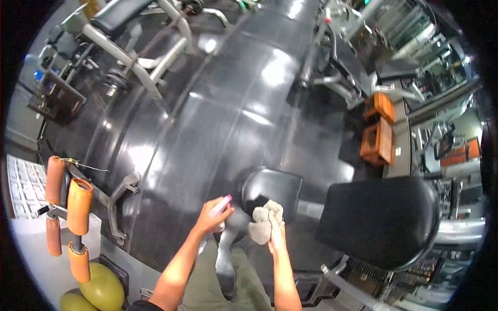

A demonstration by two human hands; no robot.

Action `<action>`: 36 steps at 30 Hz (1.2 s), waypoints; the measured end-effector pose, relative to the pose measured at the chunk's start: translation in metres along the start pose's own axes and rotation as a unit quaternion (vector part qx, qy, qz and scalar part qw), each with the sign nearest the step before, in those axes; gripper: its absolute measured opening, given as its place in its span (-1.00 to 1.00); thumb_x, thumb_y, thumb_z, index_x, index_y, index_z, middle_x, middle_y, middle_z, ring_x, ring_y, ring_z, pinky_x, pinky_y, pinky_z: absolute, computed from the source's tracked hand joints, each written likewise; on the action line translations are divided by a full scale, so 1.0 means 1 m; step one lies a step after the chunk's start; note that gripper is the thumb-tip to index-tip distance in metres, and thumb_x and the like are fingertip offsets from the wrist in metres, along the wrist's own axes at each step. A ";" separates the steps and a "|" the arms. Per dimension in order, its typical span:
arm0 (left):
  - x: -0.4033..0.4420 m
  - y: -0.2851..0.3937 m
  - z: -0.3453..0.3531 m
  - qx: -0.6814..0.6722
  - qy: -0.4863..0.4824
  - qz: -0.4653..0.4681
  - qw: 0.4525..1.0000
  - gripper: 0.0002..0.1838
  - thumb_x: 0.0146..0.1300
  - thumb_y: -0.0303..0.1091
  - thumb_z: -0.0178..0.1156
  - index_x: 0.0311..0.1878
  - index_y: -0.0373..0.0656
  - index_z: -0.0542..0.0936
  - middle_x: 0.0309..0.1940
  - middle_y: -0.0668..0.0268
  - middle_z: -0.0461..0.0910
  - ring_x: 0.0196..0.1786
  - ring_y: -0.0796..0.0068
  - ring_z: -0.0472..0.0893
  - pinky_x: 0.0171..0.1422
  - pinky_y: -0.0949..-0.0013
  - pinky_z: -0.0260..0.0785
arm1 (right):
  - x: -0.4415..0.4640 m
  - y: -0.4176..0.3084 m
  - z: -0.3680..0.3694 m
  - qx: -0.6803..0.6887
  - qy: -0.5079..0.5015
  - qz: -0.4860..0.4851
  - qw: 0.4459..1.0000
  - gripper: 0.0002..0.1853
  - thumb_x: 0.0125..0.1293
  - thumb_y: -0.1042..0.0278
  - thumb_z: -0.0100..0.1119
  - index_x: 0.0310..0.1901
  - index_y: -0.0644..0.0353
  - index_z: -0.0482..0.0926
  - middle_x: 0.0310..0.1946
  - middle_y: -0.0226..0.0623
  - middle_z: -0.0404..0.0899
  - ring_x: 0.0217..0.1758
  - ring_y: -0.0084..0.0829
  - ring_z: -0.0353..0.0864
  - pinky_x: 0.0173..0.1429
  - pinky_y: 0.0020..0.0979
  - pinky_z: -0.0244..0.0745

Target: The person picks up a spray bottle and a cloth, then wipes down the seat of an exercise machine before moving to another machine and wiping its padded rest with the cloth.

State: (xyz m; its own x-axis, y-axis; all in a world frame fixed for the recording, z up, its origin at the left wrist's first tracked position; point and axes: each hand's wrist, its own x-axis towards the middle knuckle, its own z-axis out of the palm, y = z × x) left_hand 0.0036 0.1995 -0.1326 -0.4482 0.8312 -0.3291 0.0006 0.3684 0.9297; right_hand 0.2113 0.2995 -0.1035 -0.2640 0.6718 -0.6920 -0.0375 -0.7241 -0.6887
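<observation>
My left hand (pixel 210 216) is wrapped round a spray bottle (pixel 220 206) with a white top and a pink tip; most of the bottle is hidden by the hand. A crumpled, pale grey-beige cloth (pixel 263 224) is bunched in my right hand (pixel 278 233). Just beyond the cloth is a black padded seat (pixel 272 186) of an exercise bench. To the right stands its larger black backrest (pixel 378 220), which neither hand touches.
Orange foam rollers (pixel 80 207) on a machine stand at the left, above green exercise balls (pixel 102 287). Wooden boxes (pixel 377 142) sit by the right wall. A grey-framed bench machine (pixel 140 67) is at the upper left. Dark, shiny floor (pixel 223 103) runs ahead.
</observation>
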 end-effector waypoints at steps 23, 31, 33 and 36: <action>-0.084 0.134 -0.254 -0.048 0.324 0.153 0.932 -0.81 0.26 -0.39 0.37 -0.38 -0.20 0.56 -0.57 0.38 0.50 -0.49 0.65 0.42 -0.38 0.44 0.30 | -0.042 -0.119 0.342 -0.134 -0.435 -0.091 0.886 -0.44 0.42 0.47 0.16 0.42 0.26 0.29 0.21 -0.19 0.51 0.21 -0.37 0.56 0.30 -0.33 0.48; 0.002 0.190 -0.306 -0.080 0.389 0.167 0.903 -0.80 0.30 -0.38 0.39 -0.36 -0.24 0.58 -0.49 0.40 0.52 -0.55 0.66 0.54 -0.49 0.47 0.36 | 0.011 -0.190 0.429 -0.126 -0.472 -0.070 0.870 -0.51 0.42 0.49 0.06 0.37 0.26 0.35 0.08 -0.13 0.63 -0.14 -0.28 0.74 0.01 -0.28 0.68; 0.032 0.200 -0.320 -0.077 0.404 0.182 0.893 -0.80 0.30 -0.38 0.38 -0.36 -0.25 0.59 -0.48 0.39 0.51 -0.58 0.65 0.54 -0.52 0.48 0.35 | 0.027 -0.214 0.452 -0.144 -0.470 -0.062 0.868 -0.53 0.43 0.45 0.06 0.35 0.27 0.38 0.06 -0.14 0.64 -0.14 -0.25 0.75 -0.03 -0.27 0.69; 0.078 0.219 -0.345 -0.062 0.419 0.193 0.885 -0.80 0.32 -0.39 0.36 -0.36 -0.27 0.59 -0.46 0.37 0.50 -0.59 0.64 0.54 -0.53 0.48 0.34 | 0.055 -0.245 0.486 -0.122 -0.475 -0.022 0.871 -0.57 0.44 0.41 0.08 0.30 0.28 0.40 0.01 -0.15 0.65 -0.17 -0.26 0.76 -0.05 -0.27 0.69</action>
State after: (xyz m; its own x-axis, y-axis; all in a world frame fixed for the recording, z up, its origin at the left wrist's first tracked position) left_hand -0.3397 0.2014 0.1028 -0.9417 0.2652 0.2072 0.2233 0.0315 0.9742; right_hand -0.2625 0.4380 0.1317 -0.9505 0.1821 -0.2518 0.1071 -0.5685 -0.8157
